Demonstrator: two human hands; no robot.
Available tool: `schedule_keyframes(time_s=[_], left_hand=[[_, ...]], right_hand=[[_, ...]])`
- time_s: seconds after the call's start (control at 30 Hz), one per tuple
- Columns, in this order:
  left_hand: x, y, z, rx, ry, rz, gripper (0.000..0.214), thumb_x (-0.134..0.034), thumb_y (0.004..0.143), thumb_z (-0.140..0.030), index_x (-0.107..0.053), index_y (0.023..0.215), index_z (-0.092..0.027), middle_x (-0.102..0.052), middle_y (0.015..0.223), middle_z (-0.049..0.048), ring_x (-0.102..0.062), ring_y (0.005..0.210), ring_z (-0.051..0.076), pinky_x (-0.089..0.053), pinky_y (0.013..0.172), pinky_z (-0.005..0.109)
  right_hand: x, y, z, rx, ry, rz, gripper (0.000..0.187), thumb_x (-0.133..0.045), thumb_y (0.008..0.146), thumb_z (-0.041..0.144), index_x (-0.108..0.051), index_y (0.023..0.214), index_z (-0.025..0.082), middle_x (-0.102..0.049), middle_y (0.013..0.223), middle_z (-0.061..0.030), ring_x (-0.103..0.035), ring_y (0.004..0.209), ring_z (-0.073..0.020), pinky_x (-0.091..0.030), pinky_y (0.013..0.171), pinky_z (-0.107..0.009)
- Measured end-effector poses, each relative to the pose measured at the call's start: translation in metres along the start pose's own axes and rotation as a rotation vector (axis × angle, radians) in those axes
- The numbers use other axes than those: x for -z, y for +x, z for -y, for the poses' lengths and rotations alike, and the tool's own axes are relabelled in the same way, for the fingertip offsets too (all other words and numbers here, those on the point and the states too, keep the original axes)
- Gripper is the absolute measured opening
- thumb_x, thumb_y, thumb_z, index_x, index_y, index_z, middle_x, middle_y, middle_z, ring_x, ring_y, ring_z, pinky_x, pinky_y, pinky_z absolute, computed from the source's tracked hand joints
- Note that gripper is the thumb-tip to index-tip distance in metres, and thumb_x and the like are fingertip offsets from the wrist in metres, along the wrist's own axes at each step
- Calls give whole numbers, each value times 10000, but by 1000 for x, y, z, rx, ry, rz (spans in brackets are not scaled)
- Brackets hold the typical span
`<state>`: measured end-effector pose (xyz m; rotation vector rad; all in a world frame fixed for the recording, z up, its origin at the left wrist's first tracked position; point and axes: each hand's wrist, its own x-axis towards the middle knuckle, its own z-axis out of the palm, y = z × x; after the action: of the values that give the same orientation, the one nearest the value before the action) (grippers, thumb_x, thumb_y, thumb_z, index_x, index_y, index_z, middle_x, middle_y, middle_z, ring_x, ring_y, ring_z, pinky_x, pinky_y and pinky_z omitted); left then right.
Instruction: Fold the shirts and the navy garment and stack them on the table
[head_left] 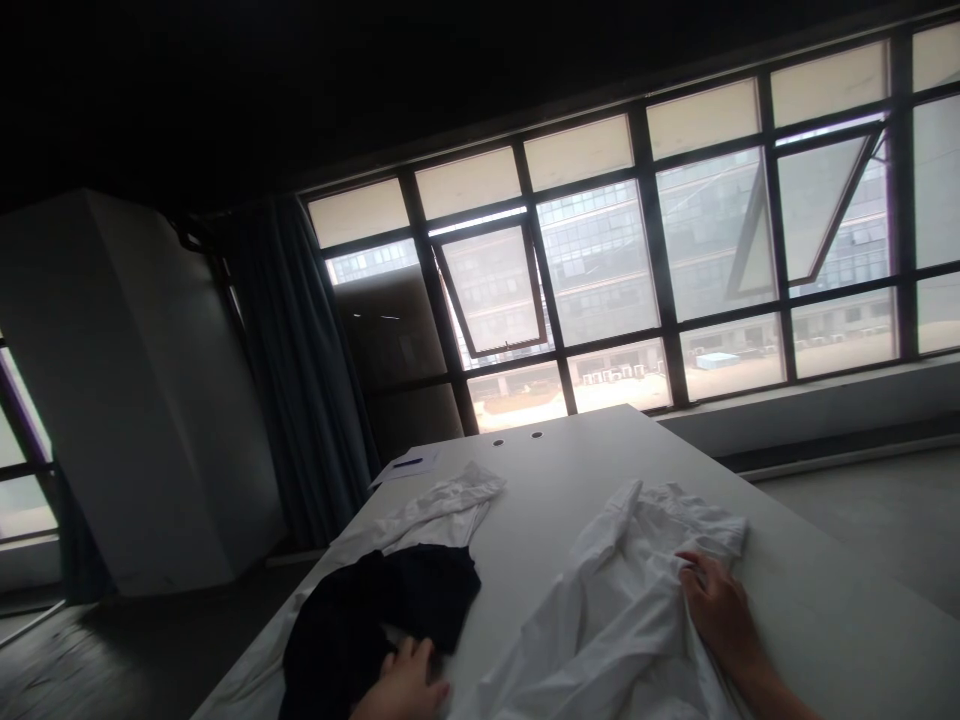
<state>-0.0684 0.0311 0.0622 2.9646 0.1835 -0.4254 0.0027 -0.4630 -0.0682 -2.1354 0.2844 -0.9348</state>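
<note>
Head view, tilted well over, looks down a long white surface (600,470) toward a wall of windows (600,260). The right hand (716,610) sits at the edge of a crumpled white garment (615,610), its fingers (694,572) curled over a fold and pressing into the cloth, closed enough to seem to have a pinch of it, which would explain the ridges running away from them. The left hand (401,685) lies low in the frame, cut off by the bottom edge, just beside a dark garment (382,620). Its fingers touch the lower edge of the dark cloth, but whether they hold it or only rest there, I cannot tell. That dark garment lies bunched on top of a second white cloth (442,510), which spreads out from beneath it. A strip of bare surface separates this pile from the garment under the right hand, so each hand has its own pile. Further along, a sheet of paper (405,465) with a blue mark lies near the far end, out of the way of the cloth, close to two round holes (517,438) in the surface. A dark curtain (300,370) hangs left of the windows
</note>
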Motion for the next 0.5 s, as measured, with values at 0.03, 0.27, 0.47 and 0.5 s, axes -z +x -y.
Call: schedule_keyframes(time_s=[0.03,0.27,0.47,0.5], left_hand=[[-4,0,8,23,11,-4,707,-579,856,-426,-497,1470,-87,-398,1589,228,-385,1456,423,-312,1172,515],[3,0,52,140,127,-27,685,-419,929,-425,-388,1554,-144,-262,1663,212,-247,1527,409,-340,1114,665],[-19,-22,-36,-99,180,-41,634,-385,970,-500,-474,1514,-187,-490,1536,207,-479,1398,378,-361,1115,639],[-32,-24,-57,-186,156,-29,690,-407,965,-561,-399,1565,-220,-439,1583,187,-437,1433,379,-347,1132,637]], right_hand=[[0,0,-1,0,1,5,395,-403,848,431,-678,1022,206,-700,1062,-130,-645,1025,-318,-450,989,-499],[-1,-1,1,13,-32,0,345,-400,858,412,-649,971,201,-694,1049,-147,-634,1017,-321,-442,972,-495],[-5,-9,15,60,-129,-3,348,-413,878,374,-670,1031,198,-680,1085,-145,-612,1054,-320,-427,992,-486],[-5,-10,18,65,-145,0,364,-412,880,368,-682,1057,199,-676,1103,-144,-608,1062,-319,-425,995,-487]])
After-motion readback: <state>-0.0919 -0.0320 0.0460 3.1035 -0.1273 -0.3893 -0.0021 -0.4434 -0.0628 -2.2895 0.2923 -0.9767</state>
